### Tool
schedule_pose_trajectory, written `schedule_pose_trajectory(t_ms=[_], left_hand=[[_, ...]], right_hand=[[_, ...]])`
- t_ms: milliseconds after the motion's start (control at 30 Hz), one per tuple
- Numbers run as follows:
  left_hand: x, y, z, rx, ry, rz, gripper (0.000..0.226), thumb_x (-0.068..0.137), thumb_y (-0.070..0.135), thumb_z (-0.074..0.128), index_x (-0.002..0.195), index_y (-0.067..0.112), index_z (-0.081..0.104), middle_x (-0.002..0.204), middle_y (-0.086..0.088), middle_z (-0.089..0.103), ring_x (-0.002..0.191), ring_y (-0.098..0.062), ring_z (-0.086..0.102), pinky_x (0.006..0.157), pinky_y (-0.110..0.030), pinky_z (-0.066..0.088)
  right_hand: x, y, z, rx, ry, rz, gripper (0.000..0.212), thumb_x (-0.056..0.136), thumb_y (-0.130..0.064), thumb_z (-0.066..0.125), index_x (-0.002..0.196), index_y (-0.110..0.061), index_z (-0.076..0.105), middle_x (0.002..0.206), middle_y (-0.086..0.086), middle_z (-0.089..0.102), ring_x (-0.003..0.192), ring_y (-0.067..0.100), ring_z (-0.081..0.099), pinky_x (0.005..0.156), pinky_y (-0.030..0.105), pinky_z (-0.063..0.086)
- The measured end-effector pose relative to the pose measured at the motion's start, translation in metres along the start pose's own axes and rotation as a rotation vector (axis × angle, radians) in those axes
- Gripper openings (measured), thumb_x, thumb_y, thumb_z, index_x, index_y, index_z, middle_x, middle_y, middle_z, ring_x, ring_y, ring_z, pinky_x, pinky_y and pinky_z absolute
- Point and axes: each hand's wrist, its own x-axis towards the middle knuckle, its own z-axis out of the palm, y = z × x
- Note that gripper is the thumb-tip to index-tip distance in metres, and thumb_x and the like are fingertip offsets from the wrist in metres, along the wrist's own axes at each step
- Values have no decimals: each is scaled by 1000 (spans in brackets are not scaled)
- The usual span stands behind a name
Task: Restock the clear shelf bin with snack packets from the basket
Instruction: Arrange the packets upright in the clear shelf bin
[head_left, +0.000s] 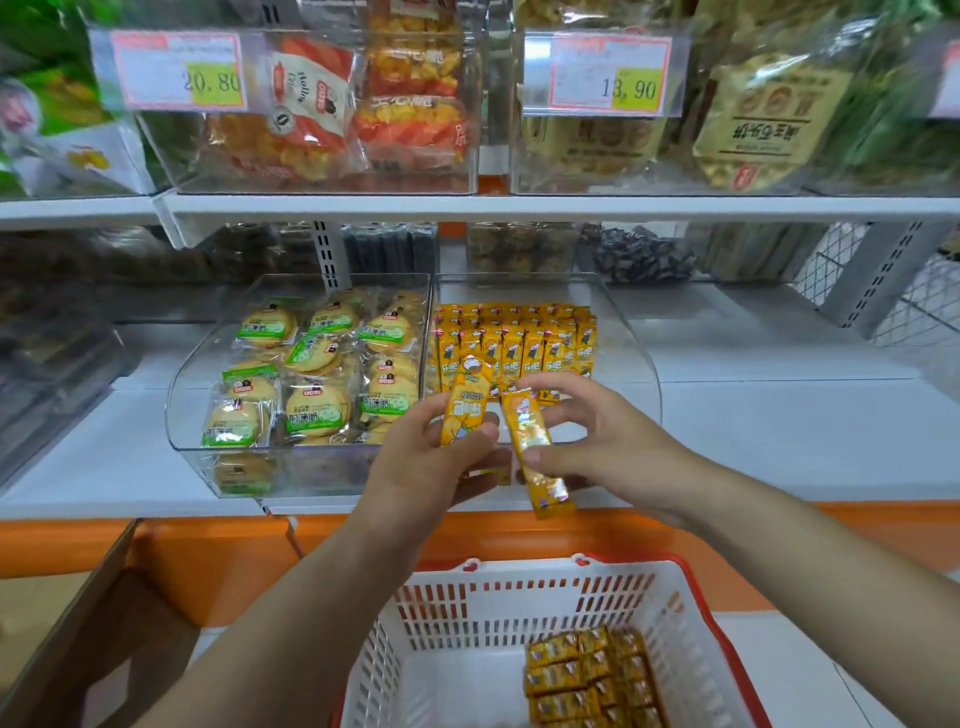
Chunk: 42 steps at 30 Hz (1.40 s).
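Placing step: two packets held up at the bin
Left grip (431, 457) pinches a packet (464, 410), right grip (597, 441) clamps a second packet (540, 462), just before the clear bin (631, 353); next, probably stand both in its front row.

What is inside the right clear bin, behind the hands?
Rows of yellow snack packets stand upright at the back of the clear bin. The left hand and right hand cover its front.

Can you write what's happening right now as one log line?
restocking | left hand: grips yellow packet | right hand: grips second packet | clear bin: part full | basket: packets inside
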Motion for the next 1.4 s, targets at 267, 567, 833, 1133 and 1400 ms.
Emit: schedule_pose_trajectory(t_ms=[267,567,833,1133,1400], left_hand=[[6,7,-20,71,-19,-30,26,94,7,70,118,17,65,103,-2,79,80,-17,77,61,-24,59],[19,1,-21,132,29,-31,22,92,7,71,106,23,68,98,-1,79,80,-18,78,63,-24,61],[33,-5,-14,127,58,-56,30,89,5,73,115,19,67,98,1,79,77,-18,78,57,-21,57],[37,-8,-7,104,63,-57,39,87,15,78,121,12,59,97,0,80,80,-20,79,59,-24,61],[31,-11,4,146,70,-24,39,87,9,78,124,9,67,97,-14,78,82,-22,78,66,-25,62]], right_hand=[[50,-9,-65,-319,307,-115,44,67,-3,86,90,-22,55,98,19,66,67,24,58,69,43,50],[145,19,-131,-1009,281,-70,51,72,-27,86,119,-26,67,118,2,69,91,13,55,75,25,39],[183,26,-137,-1126,116,121,43,75,-21,85,114,-22,66,115,3,59,98,20,56,77,27,43],[173,27,-133,-1189,207,98,43,82,-31,76,122,-24,62,125,5,61,109,25,59,92,37,52],[55,7,-67,-353,245,-246,26,87,-12,71,102,-34,70,101,-5,71,78,6,60,72,25,53]])
